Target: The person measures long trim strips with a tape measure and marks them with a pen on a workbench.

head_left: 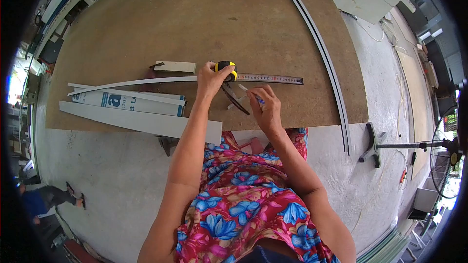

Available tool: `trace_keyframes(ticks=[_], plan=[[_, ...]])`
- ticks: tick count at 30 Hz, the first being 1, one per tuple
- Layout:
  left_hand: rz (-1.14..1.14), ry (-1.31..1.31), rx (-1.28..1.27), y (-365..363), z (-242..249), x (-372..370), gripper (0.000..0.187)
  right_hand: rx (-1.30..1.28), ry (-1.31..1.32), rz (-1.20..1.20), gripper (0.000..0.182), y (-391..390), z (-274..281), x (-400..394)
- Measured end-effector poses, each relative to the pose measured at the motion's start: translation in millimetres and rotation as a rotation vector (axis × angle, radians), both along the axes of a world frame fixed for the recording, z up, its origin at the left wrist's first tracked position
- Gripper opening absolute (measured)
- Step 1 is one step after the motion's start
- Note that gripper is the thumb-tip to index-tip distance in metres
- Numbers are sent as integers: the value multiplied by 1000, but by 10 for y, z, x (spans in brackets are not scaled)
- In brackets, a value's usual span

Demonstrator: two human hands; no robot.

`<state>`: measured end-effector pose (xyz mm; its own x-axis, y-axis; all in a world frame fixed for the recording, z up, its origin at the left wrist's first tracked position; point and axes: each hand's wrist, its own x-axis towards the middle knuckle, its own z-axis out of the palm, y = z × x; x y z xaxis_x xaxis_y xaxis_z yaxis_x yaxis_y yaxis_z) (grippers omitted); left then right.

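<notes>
My left hand (pixel 210 82) is closed around a yellow and black tape measure (pixel 225 65), with a dark wrist strap (pixel 235 99) hanging from it onto the board. The tape's blade (pixel 273 78) runs out to the right along the brown tabletop. In a pinch, my right hand (pixel 264 108) holds a slim white pen (pixel 243 87), its tip pointing up-left just below the blade. A narrow white strip (pixel 146 82) reaches from the left up to my left hand and overlaps it in this view.
White panels (pixel 141 122) and a blue-lettered piece (pixel 131 103) lie at the left front edge of the brown board (pixel 195 19). Behind them rests a cream block (pixel 175 66). A long grey channel (pixel 317 39) crosses the right side. A person (pixel 46 199) is at the far left.
</notes>
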<state>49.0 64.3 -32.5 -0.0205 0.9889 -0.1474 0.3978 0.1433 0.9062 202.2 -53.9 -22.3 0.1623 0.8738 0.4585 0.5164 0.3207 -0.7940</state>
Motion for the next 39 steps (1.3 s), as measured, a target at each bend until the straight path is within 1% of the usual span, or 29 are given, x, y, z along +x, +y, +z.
trace_keyframes(ticks=[2,5,7,9,11,14,17,18,21,23,27,30,33,39], plan=[[13,13,38,63,-173,-16,62,2,16,-22,8,-25,89,6],[11,28,15,30,-80,-15,61,36,-42,-68,6,-44,149,140],[24,-16,-33,-25,62,-6,59,194,6,-184,6,-10,167,392],[27,-44,-57,-48,94,-13,57,48,237,-326,8,3,310,682],[16,-57,-51,-38,88,-29,56,-100,259,-447,14,97,257,1067],[7,-78,-29,-28,32,-40,57,-354,37,-564,20,219,-224,1577],[12,-48,-7,-15,-25,-53,58,-744,48,-408,26,262,-599,1819],[19,-45,-5,-19,-23,-48,58,-616,126,-400,27,249,-590,1734],[16,-46,4,-10,-57,-55,58,-659,306,-402,27,240,-445,1641],[-18,-77,25,28,-134,-67,58,-680,288,-394,27,270,-520,1692],[3,-41,0,-11,-35,-47,58,-703,277,-367,26,267,-425,1659],[1,-41,-7,-28,-5,-51,59,-685,212,-386,26,298,-496,1687],[3,-49,-11,-11,-34,-58,62,-645,299,-371,26,284,-445,1636],[9,-148,-65,-51,50,-89,57,-695,263,-343,25,285,-404,1675]])
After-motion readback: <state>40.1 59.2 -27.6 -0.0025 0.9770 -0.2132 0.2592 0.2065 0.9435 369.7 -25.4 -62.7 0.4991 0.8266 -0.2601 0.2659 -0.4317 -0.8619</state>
